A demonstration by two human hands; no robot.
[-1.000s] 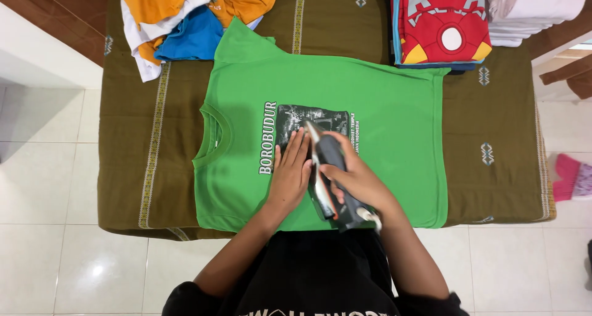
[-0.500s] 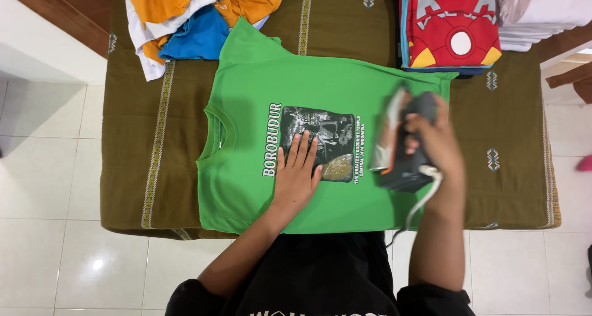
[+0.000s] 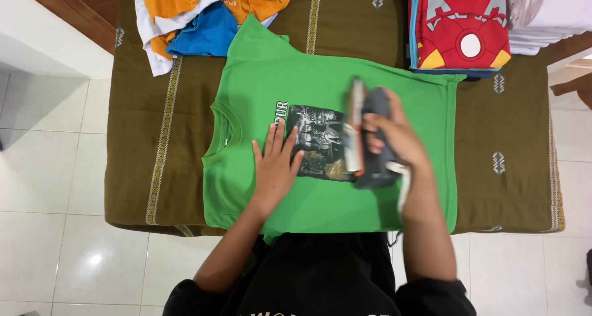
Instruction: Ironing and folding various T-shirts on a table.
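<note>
A green T-shirt (image 3: 320,82) with a dark printed picture lies spread flat on a brown patterned cloth (image 3: 148,137). My left hand (image 3: 275,163) presses flat on the shirt beside the print, fingers apart, near the collar side. My right hand (image 3: 394,137) grips the handle of a dark clothes iron (image 3: 365,131), which rests on the shirt at the right edge of the print. A white cord runs from the iron along my right forearm.
A loose heap of orange, white and blue clothes (image 3: 203,14) lies at the far left of the cloth. A folded stack topped by a red garment (image 3: 462,26) sits at the far right, with white folded clothes (image 3: 542,14) beside it. White floor tiles surround the table.
The iron swung from over the print out to the right side of the shirt, then came back left to the print's right edge. My left hand stayed flat on the shirt.
</note>
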